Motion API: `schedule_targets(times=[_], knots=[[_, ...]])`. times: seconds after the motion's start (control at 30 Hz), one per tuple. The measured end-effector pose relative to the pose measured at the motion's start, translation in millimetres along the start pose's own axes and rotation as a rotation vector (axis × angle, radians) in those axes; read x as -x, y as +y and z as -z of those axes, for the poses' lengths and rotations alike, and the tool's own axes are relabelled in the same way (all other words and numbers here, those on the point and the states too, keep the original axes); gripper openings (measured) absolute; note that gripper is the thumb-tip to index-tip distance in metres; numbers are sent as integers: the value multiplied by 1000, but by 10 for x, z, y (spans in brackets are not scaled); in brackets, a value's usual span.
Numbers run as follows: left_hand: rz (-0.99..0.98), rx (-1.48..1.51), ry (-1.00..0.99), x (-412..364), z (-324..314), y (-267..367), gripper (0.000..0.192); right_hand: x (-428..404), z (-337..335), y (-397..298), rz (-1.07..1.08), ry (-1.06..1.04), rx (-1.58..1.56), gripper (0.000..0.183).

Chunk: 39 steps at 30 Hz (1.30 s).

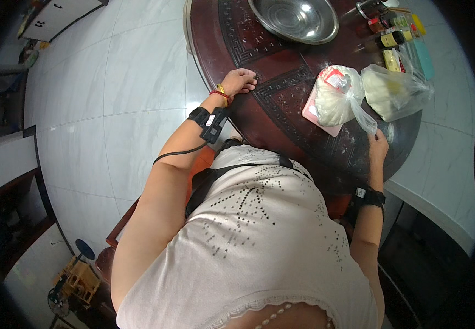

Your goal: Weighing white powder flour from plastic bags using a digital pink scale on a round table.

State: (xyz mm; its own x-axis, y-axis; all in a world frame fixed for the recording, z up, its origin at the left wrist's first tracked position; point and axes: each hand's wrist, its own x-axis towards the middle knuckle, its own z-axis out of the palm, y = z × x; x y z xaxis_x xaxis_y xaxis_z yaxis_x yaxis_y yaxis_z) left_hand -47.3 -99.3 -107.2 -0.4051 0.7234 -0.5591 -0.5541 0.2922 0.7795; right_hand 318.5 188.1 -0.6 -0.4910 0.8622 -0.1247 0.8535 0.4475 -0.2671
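Observation:
My left hand (240, 81) rests on the edge of a dark carved wooden table (274, 119), fingers loosely curled, and it holds nothing that I can make out. At the right, my right hand (378, 144) pinches the gathered tail of a clear plastic bag (338, 98). That bag holds something white, perhaps flour, and has a red printed patch. It sits on a pink flat object (321, 117). Just right of it, touching or nearly so, lies a second clear bag (393, 92) with pale contents.
A large steel basin (297, 20) stands at the table's far side. Dark bottles with yellow labels (391, 39), a metal mug (371, 8), a red-lidded jar (377, 25) and a teal box (423, 59) crowd the far right edge. A wooden chair is partly visible beneath me.

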Motion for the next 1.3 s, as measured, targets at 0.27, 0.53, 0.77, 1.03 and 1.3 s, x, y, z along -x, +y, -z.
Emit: schedule_targets(times=[0.27, 0.53, 0.77, 1.03, 1.3], knots=[[42, 0, 7, 172, 58, -13, 21, 248, -7, -671, 112, 266, -22, 20], [20, 102, 15, 145, 140, -151, 20, 418, -558, -943, 650, 203, 281, 25], [-15, 119, 0, 136, 153, -162, 19, 365, -809, -1237, 602, 205, 407, 27], [-6, 153, -9, 136, 160, -165, 20, 217, -850, -1132, 441, 195, 437, 19], [8, 160, -2, 146, 161, -146, 21, 28, -686, -988, 271, 255, 265, 20]])
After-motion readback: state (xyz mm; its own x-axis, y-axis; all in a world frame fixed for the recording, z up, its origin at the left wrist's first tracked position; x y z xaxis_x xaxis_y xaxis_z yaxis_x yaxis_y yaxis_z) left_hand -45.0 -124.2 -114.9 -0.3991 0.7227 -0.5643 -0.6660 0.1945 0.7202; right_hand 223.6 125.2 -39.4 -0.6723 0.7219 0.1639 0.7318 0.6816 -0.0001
